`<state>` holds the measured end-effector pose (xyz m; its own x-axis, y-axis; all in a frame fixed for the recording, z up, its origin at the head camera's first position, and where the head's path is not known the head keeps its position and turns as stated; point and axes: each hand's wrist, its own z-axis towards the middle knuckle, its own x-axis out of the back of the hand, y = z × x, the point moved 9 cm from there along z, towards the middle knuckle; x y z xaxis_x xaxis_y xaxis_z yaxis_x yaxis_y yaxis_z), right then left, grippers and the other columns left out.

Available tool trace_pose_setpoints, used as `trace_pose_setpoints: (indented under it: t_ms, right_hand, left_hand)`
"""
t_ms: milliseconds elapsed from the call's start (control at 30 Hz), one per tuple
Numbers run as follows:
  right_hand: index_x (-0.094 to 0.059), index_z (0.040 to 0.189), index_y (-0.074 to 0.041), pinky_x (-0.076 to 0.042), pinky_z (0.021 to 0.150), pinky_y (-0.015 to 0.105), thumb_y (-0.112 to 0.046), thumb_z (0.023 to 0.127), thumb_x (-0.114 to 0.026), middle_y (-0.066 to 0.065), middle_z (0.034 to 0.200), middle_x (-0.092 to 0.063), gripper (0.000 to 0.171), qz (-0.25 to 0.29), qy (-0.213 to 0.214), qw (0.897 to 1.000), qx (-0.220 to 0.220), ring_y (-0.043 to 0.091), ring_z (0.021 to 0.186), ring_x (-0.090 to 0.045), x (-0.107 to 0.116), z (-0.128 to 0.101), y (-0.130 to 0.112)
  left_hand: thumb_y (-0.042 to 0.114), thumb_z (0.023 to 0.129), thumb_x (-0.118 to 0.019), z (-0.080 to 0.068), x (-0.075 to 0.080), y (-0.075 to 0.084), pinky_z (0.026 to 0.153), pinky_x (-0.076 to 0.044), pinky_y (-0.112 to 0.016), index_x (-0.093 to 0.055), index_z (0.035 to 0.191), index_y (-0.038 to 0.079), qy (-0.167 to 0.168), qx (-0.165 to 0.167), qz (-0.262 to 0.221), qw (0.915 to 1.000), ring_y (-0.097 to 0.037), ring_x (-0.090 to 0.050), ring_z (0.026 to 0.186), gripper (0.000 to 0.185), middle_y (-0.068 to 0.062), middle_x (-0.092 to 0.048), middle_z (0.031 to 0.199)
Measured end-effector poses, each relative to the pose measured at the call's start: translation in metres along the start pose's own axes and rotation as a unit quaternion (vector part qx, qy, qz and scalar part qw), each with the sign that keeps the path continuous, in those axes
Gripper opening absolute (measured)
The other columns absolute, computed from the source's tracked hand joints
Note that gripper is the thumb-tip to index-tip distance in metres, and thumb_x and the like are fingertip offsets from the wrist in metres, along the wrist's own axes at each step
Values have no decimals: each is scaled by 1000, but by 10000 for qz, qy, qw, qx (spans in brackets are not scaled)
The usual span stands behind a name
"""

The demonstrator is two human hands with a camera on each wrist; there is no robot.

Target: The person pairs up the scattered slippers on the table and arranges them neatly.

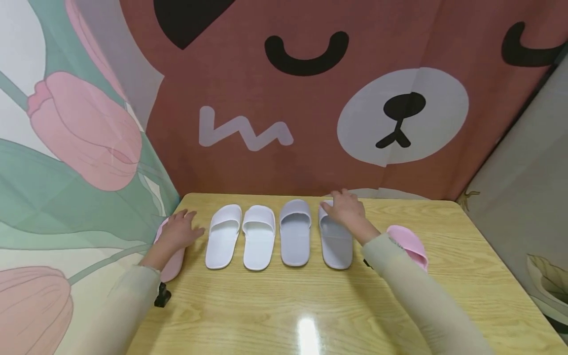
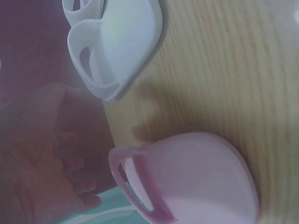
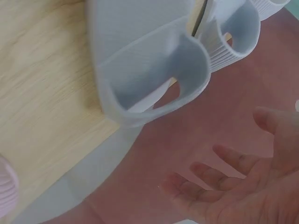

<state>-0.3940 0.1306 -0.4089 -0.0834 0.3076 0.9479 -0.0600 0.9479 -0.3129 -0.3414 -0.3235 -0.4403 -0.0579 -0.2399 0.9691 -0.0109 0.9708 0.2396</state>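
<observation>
Pink slipper (image 1: pixel 170 264) lies at the counter's (image 1: pixel 284 305) left edge under the relaxed, flat left hand (image 1: pixel 177 230). White pair (image 1: pixel 241 236) centres the row. Right hand (image 1: pixel 348 209), grip wide, hovers over the outer grey slipper (image 1: pixel 336 244); align toes evenly.

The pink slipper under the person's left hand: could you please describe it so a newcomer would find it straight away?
Start at the wooden table in front of the bear-face cloth and follow the row of slippers to its left end. There, past the two white slippers, lies the pink slipper at the table's left edge. Only this one lies under the left hand; the other pink slipper sits far right.
</observation>
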Motion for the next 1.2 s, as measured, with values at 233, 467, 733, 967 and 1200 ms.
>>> trace_pose_setpoints:
  t_ms: [233,467,733,967,1200]
  right_hand:
    - [-43,152,-5,-40,102,65,-50,103,-48,27,154,-36,67,-40,69,9999,-102,54,134,-38,4,-7,26]
    - [-43,151,-2,-41,100,67,-50,102,-48,31,151,-38,68,-113,224,9996,-148,57,131,-40,8,-18,49]
    - [-41,152,-1,-38,101,69,-53,102,-47,33,152,-33,72,50,115,9994,-318,58,131,-38,8,-29,74]
    - [-41,152,0,-38,102,69,-56,102,-45,34,152,-34,75,54,94,9992,-381,58,131,-37,9,-40,91]
    - [-40,151,3,-38,100,70,-53,102,-47,36,150,-33,74,20,107,9992,-394,61,129,-37,8,-50,103]
  left_hand:
    - [37,96,-59,-6,-2,-13,107,-28,-74,-40,146,-10,51,63,48,10000,-63,-28,135,71,-40,-31,150]
    - [36,97,-59,-10,-5,-22,103,-28,-78,-39,147,-9,22,34,-209,9998,-66,-27,133,70,-42,-29,149]
    - [34,97,-61,-9,-7,-28,104,-28,-77,-46,139,-11,88,-26,-263,9996,-66,-27,132,64,-44,-33,146]
    - [36,97,-61,-7,-9,-37,100,-30,-79,-43,141,-10,7,124,-448,9989,-66,-27,130,66,-44,-27,148]
    - [35,97,-61,-5,-9,-42,101,-28,-79,-42,142,-12,49,164,-544,9984,-66,-25,131,67,-45,-23,150]
